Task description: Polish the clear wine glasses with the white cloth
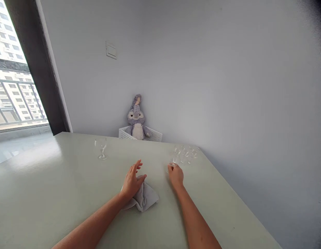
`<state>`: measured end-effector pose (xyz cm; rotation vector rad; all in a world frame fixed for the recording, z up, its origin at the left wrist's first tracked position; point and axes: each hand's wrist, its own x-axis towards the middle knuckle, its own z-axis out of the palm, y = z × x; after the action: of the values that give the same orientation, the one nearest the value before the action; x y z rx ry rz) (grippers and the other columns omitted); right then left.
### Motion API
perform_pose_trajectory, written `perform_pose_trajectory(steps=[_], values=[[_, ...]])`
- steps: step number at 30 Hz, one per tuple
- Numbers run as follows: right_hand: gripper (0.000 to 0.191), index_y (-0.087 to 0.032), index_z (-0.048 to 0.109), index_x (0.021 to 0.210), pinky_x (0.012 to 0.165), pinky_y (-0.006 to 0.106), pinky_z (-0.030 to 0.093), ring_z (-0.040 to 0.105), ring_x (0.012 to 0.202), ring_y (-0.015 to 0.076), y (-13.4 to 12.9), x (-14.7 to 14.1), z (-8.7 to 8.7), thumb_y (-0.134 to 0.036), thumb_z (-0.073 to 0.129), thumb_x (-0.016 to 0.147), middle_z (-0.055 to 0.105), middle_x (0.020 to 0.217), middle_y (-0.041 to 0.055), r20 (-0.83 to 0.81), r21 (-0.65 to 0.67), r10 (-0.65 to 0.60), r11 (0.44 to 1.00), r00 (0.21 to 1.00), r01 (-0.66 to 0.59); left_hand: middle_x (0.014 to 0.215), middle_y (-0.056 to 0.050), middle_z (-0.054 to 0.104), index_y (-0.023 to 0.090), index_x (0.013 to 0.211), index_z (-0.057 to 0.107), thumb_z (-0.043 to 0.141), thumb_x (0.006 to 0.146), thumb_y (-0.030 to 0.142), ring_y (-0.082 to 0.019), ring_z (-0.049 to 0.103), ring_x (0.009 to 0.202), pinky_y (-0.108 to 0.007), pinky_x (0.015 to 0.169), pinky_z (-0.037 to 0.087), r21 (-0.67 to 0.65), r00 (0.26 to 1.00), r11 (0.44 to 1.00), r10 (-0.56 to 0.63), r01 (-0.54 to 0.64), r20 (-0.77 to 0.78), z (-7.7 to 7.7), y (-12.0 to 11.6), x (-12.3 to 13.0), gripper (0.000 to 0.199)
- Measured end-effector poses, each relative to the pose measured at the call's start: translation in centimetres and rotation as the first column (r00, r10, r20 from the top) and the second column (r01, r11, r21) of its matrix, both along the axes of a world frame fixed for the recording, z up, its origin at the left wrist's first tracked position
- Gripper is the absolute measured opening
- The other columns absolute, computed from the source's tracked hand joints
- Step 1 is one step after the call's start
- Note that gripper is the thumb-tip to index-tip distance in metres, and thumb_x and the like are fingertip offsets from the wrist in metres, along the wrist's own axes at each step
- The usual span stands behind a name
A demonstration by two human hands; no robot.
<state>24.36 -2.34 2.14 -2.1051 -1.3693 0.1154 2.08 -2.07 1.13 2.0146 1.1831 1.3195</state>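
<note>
My left hand is open above a crumpled grey cloth, its fingers stretched forward and thumb out to the side. Whether it touches the cloth I cannot tell. Farther right, my right hand is closed with the fingertips pinched on a clear stemmed glass, mostly hidden by the hand. Just beyond it, several more clear stemmed glasses stand in a cluster near the table's far right corner. One separate stemmed glass stands upright at the far left.
The pale green glossy table reaches the wall on the right. Behind its far edge a grey plush rabbit sits in a white perforated basket. A light switch is on the wall, and a window with a railing lies at left.
</note>
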Motion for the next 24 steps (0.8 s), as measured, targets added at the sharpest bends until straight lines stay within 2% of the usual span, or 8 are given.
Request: perform_pose_trajectory(steps=[2, 5, 10, 13, 17, 24], values=[[0.033, -0.014, 0.063, 0.096, 0.069, 0.027, 0.04, 0.06, 0.087, 0.0219, 0.2, 2.5, -0.2, -0.033, 0.038, 0.085, 0.066, 0.094, 0.0114, -0.014, -0.028, -0.1, 0.995, 0.995, 0.099, 0.112, -0.004, 0.055, 0.027, 0.124, 0.035, 0.053, 0.076, 0.023, -0.017, 0.054, 0.095, -0.036, 0.082, 0.045, -0.014, 0.996, 0.997, 0.079, -0.078, 0.049, -0.1, 0.6, -0.3, 0.051], [0.033, -0.016, 0.062, 0.097, 0.065, 0.026, 0.039, 0.06, 0.086, 0.0213, 0.3, 4.6, -0.8, -0.034, 0.037, 0.085, 0.066, 0.092, 0.0099, -0.037, -0.072, -0.175, 0.982, 0.984, 0.172, 0.108, -0.005, 0.056, 0.024, 0.119, 0.039, 0.051, 0.076, 0.024, -0.018, 0.054, 0.093, -0.036, 0.08, 0.045, -0.027, 0.98, 0.987, 0.162, -0.16, 0.119, 0.0, 1.3, -0.9, 0.045], [0.032, -0.017, 0.062, 0.098, 0.065, 0.025, 0.039, 0.06, 0.087, 0.0203, 0.7, 5.3, -1.7, -0.035, 0.04, 0.084, 0.066, 0.094, 0.0081, -0.069, -0.112, -0.177, 0.979, 0.982, 0.168, 0.105, -0.006, 0.055, 0.023, 0.114, 0.043, 0.051, 0.075, 0.027, -0.018, 0.053, 0.092, -0.036, 0.079, 0.046, -0.044, 0.924, 0.958, 0.286, -0.284, 0.255, 0.1, 3.0, -2.7, 0.04], [0.032, -0.017, 0.061, 0.098, 0.066, 0.025, 0.039, 0.059, 0.088, 0.0209, 0.9, 5.6, -1.9, -0.035, 0.04, 0.083, 0.066, 0.095, 0.0071, -0.084, -0.102, -0.182, 0.98, 0.98, 0.173, 0.1, -0.005, 0.055, 0.023, 0.111, 0.044, 0.053, 0.073, 0.028, -0.018, 0.053, 0.088, -0.033, 0.074, 0.046, -0.143, 0.847, 0.924, 0.383, -0.355, 0.368, -0.2, 4.2, -4.0, 0.039], [0.031, -0.018, 0.06, 0.1, 0.064, 0.026, 0.039, 0.059, 0.085, 0.0208, 0.9, 6.1, -2.0, -0.034, 0.04, 0.082, 0.066, 0.093, 0.0059, -0.11, -0.075, -0.192, 0.98, 0.975, 0.184, 0.094, -0.002, 0.055, 0.023, 0.106, 0.046, 0.055, 0.07, 0.026, -0.015, 0.054, 0.083, -0.029, 0.07, 0.045, -0.315, 0.725, 0.839, 0.542, -0.444, 0.424, -0.5, 5.5, -5.7, 0.037], [0.028, -0.019, 0.062, 0.096, 0.061, 0.027, 0.039, 0.06, 0.082, 0.0208, 0.8, 6.1, -2.1, -0.033, 0.043, 0.08, 0.066, 0.089, 0.0063, -0.152, -0.03, -0.196, 0.981, 0.969, 0.193, 0.1, -0.003, 0.05, 0.022, 0.109, 0.039, 0.056, 0.067, 0.022, -0.012, 0.051, 0.077, -0.029, 0.07, 0.042, -0.404, 0.515, 0.663, 0.747, -0.631, 0.42, -0.4, 6.9, -8.8, 0.045]])
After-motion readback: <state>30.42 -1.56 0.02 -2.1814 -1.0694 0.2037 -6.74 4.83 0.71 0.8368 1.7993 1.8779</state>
